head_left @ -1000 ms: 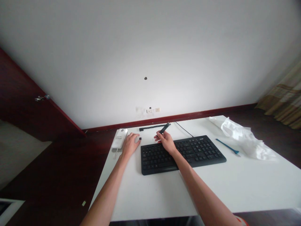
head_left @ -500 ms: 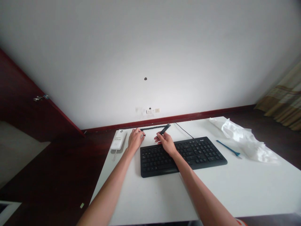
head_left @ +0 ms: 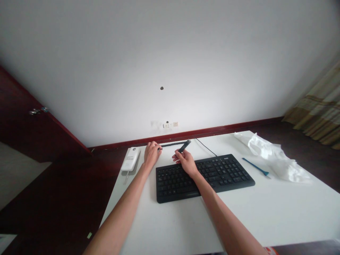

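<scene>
Head view shows me remotely the left hand (head_left: 152, 153) pinching a small dark piece (head_left: 159, 149) near a knobbly black strip (head_left: 173, 144) that stray knuckles could nudge off the white desk (head_left: 170, 223), then the right hand (head_left: 186, 161) holding a slim black stick (head_left: 184, 146) by a black rectangular keyboard (head_left: 228, 173).

We find a plain room, most likely in a home: a beige and brown banded curtain (head_left: 316, 115) hangs at the right, and a dark red door (head_left: 16, 102) with a metal handle (head_left: 38, 111) stands at the left. We further note a pale wall (head_left: 170, 53) with low sockets (head_left: 175, 124), red skirting (head_left: 207, 133), a dark floor (head_left: 66, 187) and a white table (head_left: 170, 226) bearing a keyboard (head_left: 228, 175).
</scene>
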Tool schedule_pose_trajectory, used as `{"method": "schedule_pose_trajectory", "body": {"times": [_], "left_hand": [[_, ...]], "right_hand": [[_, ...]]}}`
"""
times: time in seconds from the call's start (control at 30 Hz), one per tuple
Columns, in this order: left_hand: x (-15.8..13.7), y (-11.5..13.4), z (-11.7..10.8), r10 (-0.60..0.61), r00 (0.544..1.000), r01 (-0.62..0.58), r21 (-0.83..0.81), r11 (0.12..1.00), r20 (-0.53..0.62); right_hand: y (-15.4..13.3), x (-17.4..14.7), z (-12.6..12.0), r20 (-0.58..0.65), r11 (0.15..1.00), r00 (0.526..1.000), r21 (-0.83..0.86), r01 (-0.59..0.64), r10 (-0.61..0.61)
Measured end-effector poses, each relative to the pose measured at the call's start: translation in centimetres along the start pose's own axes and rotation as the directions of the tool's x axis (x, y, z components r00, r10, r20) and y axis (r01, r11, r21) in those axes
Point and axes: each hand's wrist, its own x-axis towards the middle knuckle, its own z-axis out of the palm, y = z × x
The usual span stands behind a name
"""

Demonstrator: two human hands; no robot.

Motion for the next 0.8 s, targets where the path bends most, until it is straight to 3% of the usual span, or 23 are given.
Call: {"method": "schedule_pose_trajectory", "body": {"times": [0.8], "left_hand": [[0.24, -0.15, 0.24, -0.024, 0.999, 0.024, -0.016, 1.0, -0.023]], "right_hand": [[0.14, -0.01, -0.13, -0.001, 1.0, 1.0, 0.006, -0.017, 0.017]]}}
